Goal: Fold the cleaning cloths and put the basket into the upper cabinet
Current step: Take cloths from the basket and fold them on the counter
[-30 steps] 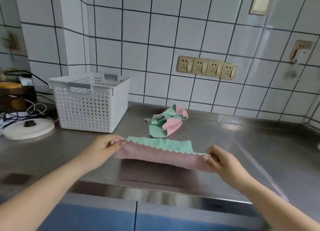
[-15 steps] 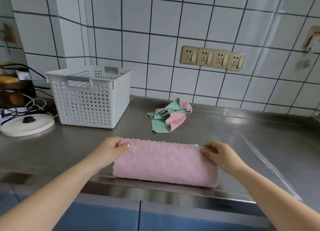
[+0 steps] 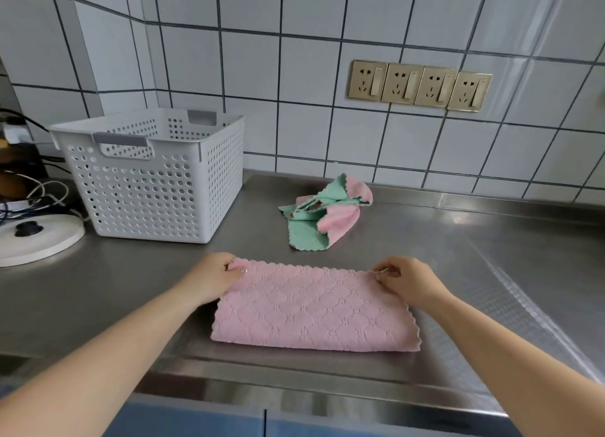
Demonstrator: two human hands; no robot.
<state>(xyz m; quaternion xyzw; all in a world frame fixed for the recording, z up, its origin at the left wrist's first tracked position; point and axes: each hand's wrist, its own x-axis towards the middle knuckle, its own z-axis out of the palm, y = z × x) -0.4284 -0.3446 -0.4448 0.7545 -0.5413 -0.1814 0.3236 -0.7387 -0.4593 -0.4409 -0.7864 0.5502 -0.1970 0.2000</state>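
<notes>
Steel counter (image 3: 131,292) bears folded pink cloth (image 3: 314,309), scalloped edges, quilted.

The scene is bright and evenly lit, with soft daylight that seems to come from the right of the frame. The steel tabletop (image 3: 491,240) carries a broad pale sheen at centre right and a glossy streak along its front lip at the bottom. Shadows are faint: a soft one under the pink cloth (image 3: 314,309) and beside the basket (image 3: 157,181). Wide-angle distortion bends the tile lines (image 3: 229,43) toward the upper corners. The forearms at the lower edges look stretched and slightly soft, and fine detail is smeared by compression.
</notes>
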